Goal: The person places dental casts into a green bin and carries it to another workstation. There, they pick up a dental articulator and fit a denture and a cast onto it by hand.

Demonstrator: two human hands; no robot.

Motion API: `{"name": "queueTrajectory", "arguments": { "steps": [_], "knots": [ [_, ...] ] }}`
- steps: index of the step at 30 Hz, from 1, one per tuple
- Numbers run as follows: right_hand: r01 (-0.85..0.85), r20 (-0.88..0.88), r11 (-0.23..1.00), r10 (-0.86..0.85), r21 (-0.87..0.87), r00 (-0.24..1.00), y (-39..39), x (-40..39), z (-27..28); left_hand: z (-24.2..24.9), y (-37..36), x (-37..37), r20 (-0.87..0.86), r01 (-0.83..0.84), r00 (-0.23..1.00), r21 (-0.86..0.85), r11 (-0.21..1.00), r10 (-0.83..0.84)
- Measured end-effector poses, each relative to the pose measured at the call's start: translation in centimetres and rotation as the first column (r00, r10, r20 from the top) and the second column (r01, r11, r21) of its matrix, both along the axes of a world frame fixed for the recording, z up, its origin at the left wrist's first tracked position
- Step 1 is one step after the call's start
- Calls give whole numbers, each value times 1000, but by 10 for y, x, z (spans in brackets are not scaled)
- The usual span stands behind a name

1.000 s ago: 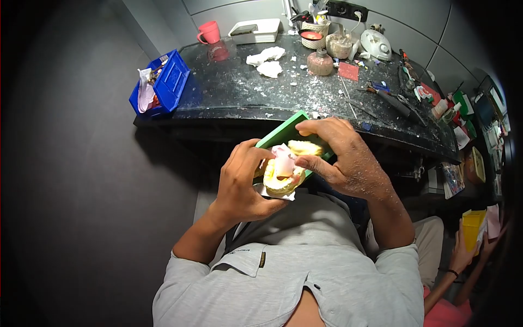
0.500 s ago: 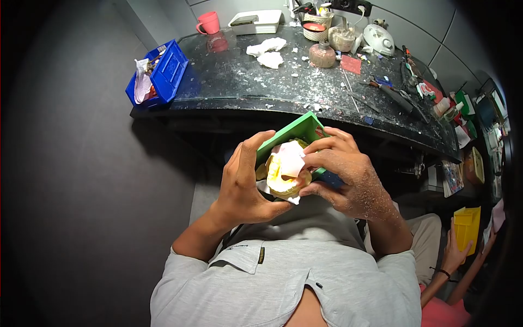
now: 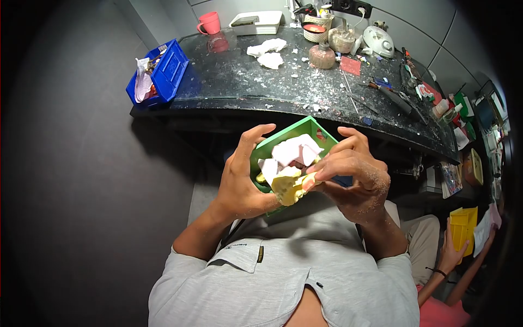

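My left hand (image 3: 238, 182) grips a small green bin (image 3: 306, 127) by its side, thumb along the near edge and fingers behind. Between the thumb and fingers of my right hand (image 3: 357, 180) is a yellow dental cast (image 3: 284, 188), tilted over the bin's near end. White dust covers this hand. Crumpled pale pink paper (image 3: 294, 149) lies in the bin behind the cast. Some other yellow pieces show beside the paper, partly hidden.
A black workbench (image 3: 229, 87) strewn with white debris stands ahead. On it are a blue bin (image 3: 174, 71), a pink mug (image 3: 208, 23), a white tray (image 3: 269, 23) and a glass burner (image 3: 322, 56). At right, another person's hands hold a yellow bin (image 3: 463, 229) and paper.
My right hand has turned and tipped the dental cast toward me, away from the paper. More of the bin's inside and the paper now shows. The other person's yellow bin has shifted slightly.
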State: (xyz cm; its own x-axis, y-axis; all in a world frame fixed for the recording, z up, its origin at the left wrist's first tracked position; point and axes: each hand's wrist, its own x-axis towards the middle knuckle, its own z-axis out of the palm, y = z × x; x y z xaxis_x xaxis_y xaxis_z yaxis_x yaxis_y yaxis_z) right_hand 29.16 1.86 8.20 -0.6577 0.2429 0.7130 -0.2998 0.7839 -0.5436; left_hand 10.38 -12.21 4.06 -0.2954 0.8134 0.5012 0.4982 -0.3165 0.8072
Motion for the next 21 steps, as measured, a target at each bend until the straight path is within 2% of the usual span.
{"name": "queueTrajectory", "arguments": {
  "steps": [2, 6, 10, 17, 21],
  "knots": [
    [-6, -27, 1000, 6, 7, 1000, -3, -1, 0, 2, 0, 1, 115, 15, 993, -4, 1000, -14],
    [55, -89, 998, -52, 27, 995, -6, -3, 0, 2, 1, 1, 135, 36, 990, 35, 999, -40],
    [178, -175, 981, -162, 82, 971, -3, -5, -7, 2, -3, -3, 51, 14, 999, -8, 1000, -13],
    [290, -287, 954, -257, 80, 923, 4, -9, -17, 1, -6, 0, 161, 21, 987, -47, 999, -13],
    [357, -298, 930, -316, 92, 901, 0, -11, -12, 0, -4, -1, 126, 31, 992, -48, 998, -25]
  ]
}}
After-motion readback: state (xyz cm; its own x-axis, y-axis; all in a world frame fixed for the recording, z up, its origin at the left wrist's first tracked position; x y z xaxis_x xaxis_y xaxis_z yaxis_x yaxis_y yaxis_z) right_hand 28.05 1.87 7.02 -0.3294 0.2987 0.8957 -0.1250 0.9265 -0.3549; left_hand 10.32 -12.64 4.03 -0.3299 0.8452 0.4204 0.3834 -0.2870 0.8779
